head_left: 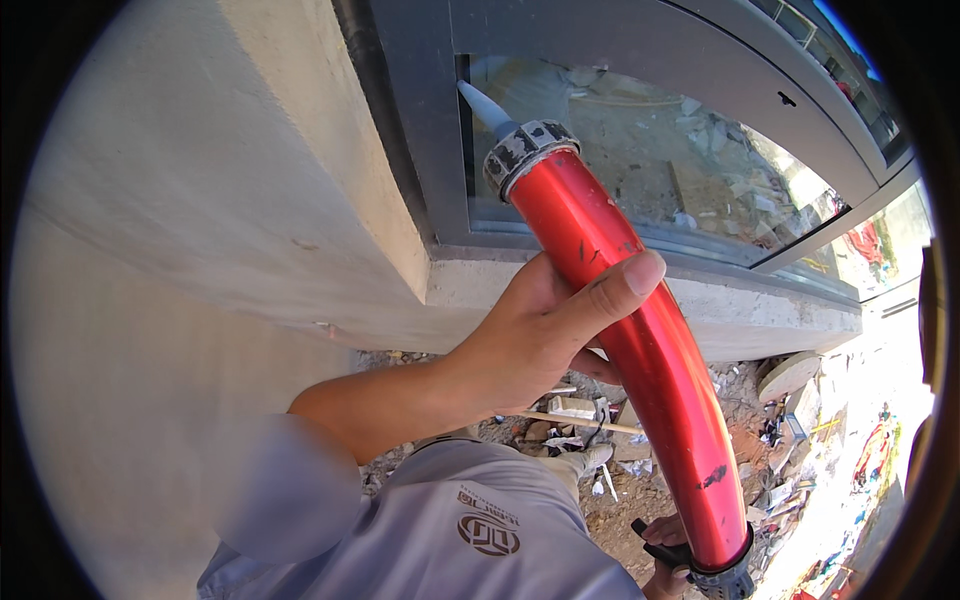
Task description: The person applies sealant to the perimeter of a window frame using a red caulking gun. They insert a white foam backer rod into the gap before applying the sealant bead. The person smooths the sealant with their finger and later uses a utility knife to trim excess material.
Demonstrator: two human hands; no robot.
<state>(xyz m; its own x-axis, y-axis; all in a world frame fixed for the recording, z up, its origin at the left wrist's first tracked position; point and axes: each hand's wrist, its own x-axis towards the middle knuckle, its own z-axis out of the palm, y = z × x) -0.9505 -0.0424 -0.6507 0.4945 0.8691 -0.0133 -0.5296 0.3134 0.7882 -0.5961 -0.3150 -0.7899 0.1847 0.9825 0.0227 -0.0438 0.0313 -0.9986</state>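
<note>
A long red sausage-type caulking gun (pixel 650 340) runs from the lower right up toward the window. My left hand (pixel 575 315) is wrapped round the middle of its barrel, thumb across the top. At the lower end my right hand (pixel 665 550) grips the black handle (pixel 660 548), partly hidden behind the barrel. A scuffed grey collar (pixel 528 158) caps the far end. From it a pale blue-grey nozzle (pixel 487 108) points at the gap along the glass edge, by the window's grey frame (pixel 425 130). Whether its tip touches I cannot tell.
A bare concrete wall (pixel 180 200) stands close on my left, meeting a concrete sill (pixel 640 310) below the window glass (pixel 640 150). Broken bricks, wood strips and litter cover the ground (pixel 620 480) around my shoe (pixel 585 462). Sunlit debris lies further right.
</note>
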